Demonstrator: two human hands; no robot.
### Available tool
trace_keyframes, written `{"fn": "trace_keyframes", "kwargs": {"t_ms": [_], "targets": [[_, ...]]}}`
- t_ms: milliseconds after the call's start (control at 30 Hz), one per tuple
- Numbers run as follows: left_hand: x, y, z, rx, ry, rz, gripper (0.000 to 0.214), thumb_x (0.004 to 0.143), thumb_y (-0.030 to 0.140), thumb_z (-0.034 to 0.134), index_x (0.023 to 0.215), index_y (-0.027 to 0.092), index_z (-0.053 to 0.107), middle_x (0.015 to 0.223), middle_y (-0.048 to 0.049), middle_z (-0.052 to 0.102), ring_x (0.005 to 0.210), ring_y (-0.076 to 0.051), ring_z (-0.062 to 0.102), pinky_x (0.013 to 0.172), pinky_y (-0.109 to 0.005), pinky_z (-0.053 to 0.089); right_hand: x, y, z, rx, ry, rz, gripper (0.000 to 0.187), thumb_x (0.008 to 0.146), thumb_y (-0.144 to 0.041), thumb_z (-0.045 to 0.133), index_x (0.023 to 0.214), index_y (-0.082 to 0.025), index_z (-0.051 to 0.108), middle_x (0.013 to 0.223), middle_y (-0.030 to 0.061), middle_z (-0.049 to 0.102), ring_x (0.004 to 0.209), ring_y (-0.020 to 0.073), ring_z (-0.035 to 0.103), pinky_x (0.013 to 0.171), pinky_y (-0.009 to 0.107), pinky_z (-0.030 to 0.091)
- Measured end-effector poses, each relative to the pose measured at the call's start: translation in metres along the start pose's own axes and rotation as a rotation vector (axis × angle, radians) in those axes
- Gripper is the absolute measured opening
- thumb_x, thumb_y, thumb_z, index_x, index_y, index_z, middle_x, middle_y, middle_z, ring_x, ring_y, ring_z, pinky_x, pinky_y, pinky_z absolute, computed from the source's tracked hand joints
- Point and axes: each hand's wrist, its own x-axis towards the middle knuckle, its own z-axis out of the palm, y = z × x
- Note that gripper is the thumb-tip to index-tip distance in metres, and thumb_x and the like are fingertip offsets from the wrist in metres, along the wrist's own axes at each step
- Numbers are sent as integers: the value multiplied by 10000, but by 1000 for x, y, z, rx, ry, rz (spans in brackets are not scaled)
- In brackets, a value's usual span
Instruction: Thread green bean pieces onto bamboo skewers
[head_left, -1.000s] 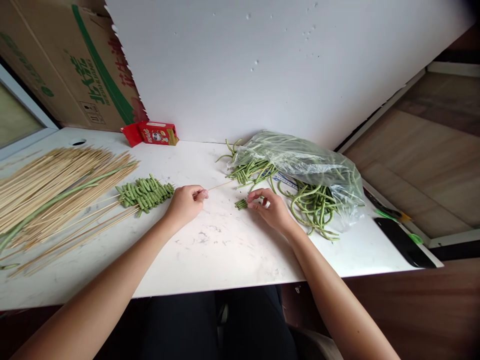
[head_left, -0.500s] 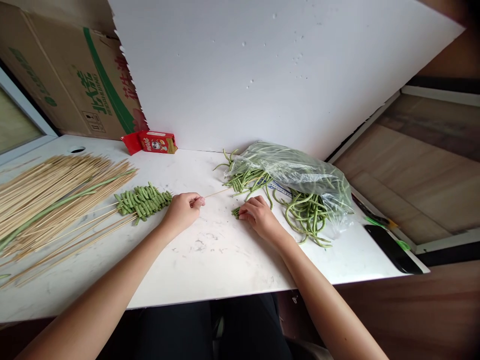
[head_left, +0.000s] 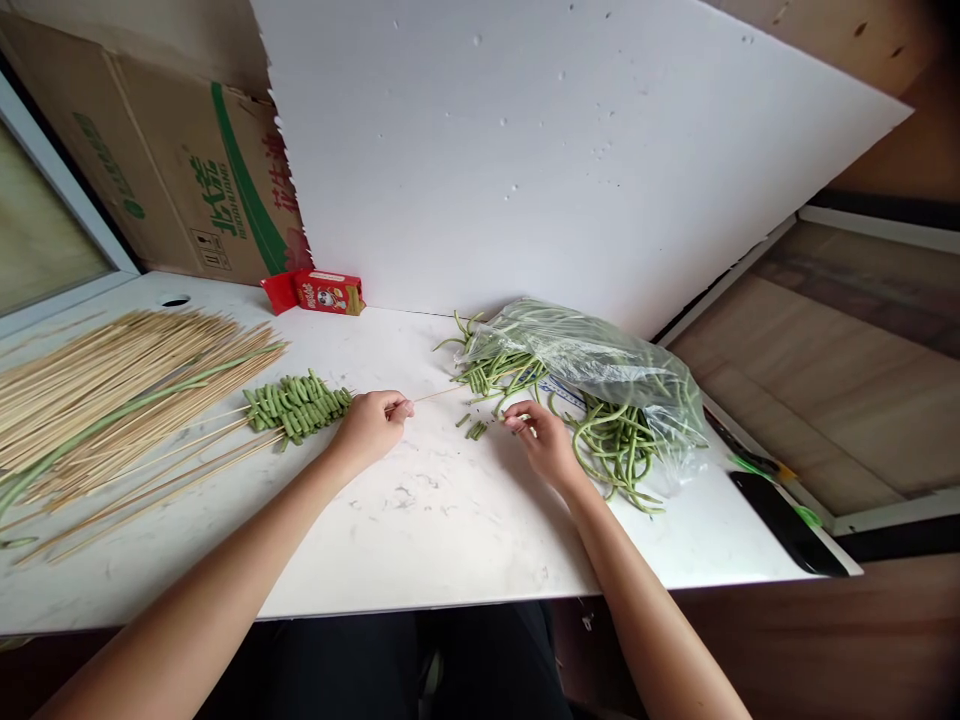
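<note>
My left hand [head_left: 373, 428] is closed in a pinch on a thin bamboo skewer [head_left: 441, 394], whose bare end points right toward the beans. Just left of that hand lies a cluster of short green bean pieces [head_left: 296, 407] threaded on several skewers. My right hand [head_left: 541, 440] hovers over the table with curled fingers, the thumb and fingertips close together; anything between them is too small to make out. A few loose cut bean pieces [head_left: 475, 430] lie left of its fingertips. Behind and right of it, long green beans [head_left: 616, 445] spill from a clear plastic bag [head_left: 592, 345].
A wide pile of bamboo skewers [head_left: 112, 380] covers the left of the white table [head_left: 420, 545], a long bean across it. At the back are a red box [head_left: 330, 292] and a carton [head_left: 172, 180] beside a white panel [head_left: 480, 180]. A black phone [head_left: 787, 525] lies far right.
My right hand has lifted off the cut bean pieces and moved right, uncovering them. The left hand keeps its pinch on the skewer. The camera view has shifted slightly.
</note>
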Motion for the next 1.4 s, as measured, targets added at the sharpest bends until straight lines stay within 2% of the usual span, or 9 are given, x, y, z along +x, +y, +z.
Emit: {"fn": "trace_keyframes", "kwargs": {"t_ms": [133,267,367,600,900,1133,1400], "targets": [[0,-1,0,3,-7,1,289,926,375,589,806,197,783,650,-29,719,591,-178,577,597,-288,393,5,12,-12,218,277,181,425,848,-582,845,1079,-229,794,1034,89,782,850,240,688,747,372,534],[-1,-1,1,16,-16,20,269,917,367,599,801,207,781,713,-47,767,615,-187,614,615,-285,420,8,11,-14,307,369,260,489,762,-641,886,996,-217,820,946,76,778,818,217,673,700,345,536],[-1,-1,0,10,-9,21,257,902,371,612,791,213,782,751,-55,791,644,-197,645,633,-285,443,9,7,-13,427,342,312,503,743,-654,894,979,-219,807,941,71,767,870,219,695,699,325,548],[-3,1,1,40,-46,39,269,888,383,613,761,217,782,663,-27,747,575,-177,590,595,-282,420,6,-1,-15,652,288,387,425,782,-608,879,920,-220,774,1003,57,759,909,189,699,732,291,565],[-2,-2,2,69,-61,49,280,893,378,606,758,212,787,651,-32,738,571,-175,588,583,-285,406,7,-3,-13,650,263,406,448,785,-614,863,936,-206,756,935,56,745,817,175,662,628,285,474],[-2,1,1,71,-74,8,277,879,382,611,750,213,788,628,-30,721,559,-175,571,570,-293,387,7,-4,-14,647,257,398,423,780,-602,874,911,-222,741,919,45,731,820,179,658,630,287,483],[-3,-3,2,62,-88,-3,282,900,370,603,781,203,798,721,-46,772,613,-182,614,579,-287,398,7,-6,-14,696,260,403,406,756,-566,913,928,-228,766,874,26,715,785,165,638,609,279,492]]}}
